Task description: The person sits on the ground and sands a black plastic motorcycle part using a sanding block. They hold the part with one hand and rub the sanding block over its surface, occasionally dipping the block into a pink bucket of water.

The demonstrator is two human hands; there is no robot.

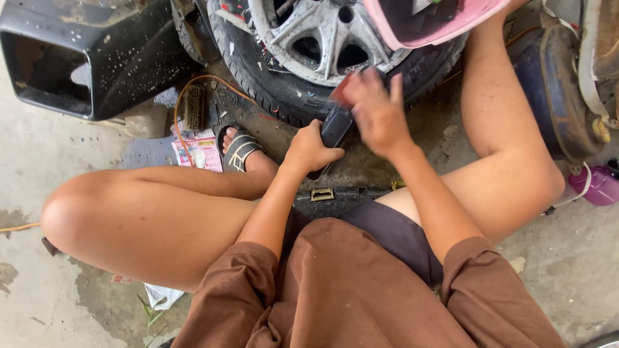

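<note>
The left hand [311,149] is closed around a black handled tool [335,127], held near the tyre [271,87] of the alloy wheel [322,35]. The right hand [376,109], blurred, fingers spread, rests on the tool's far end; whether it grips is unclear. The step looks like working the tyre's sidewall, which calls for steady pressure.

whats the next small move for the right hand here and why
Probably bring the right hand down onto the black part that the left hand grips in front of the tyre. The right hand is blurred and hovers just above the part's upper end, with something reddish at its fingers that is too blurred to name. The left hand already steadies the part.
</note>
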